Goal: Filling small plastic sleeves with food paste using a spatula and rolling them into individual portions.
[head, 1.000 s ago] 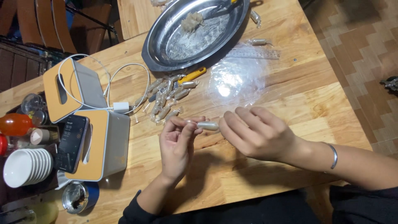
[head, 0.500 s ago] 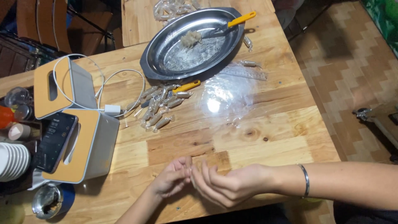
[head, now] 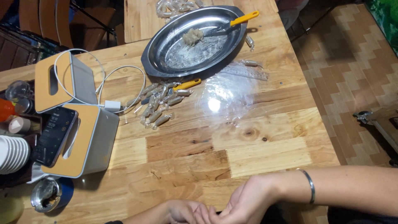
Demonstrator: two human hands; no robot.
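While both hands meet at the bottom edge of the head view, most of the table lies untouched beyond them.

Left hand: the left hand (head: 182,212) sits low at the frame's edge, fingers curled toward the other hand; whether it grips anything cannot be told, as the fingertips are cut off.
Right hand: the right hand (head: 244,201) touches the left one, fingers bent inward; its grasp is hidden too. A thin metal bangle (head: 309,185) circles the wrist.
Wrapped pieces: a heap of small wrapped pieces (head: 159,103) lies well apart from the hands, just below the tray, beside a yellow-handled tool (head: 187,84).
Tray: an oval metal tray (head: 166,68) stands at the far side of the wooden table (head: 265,153); a lump of filling (head: 192,36) and a yellow-handled spoon (head: 238,20) lie in it.
Plastic sheets: clear plastic sheets (head: 226,101) lie right of the heap, with a clear ruler (head: 244,72) just above them.
Boxes: two tissue boxes (head: 83,137) stand at the left; a phone (head: 54,135) rests on the nearer one and a white cable (head: 103,79) loops over the farther.
Left edge: stacked white cups (head: 12,153) and a round tin (head: 47,193) stand near the boxes.
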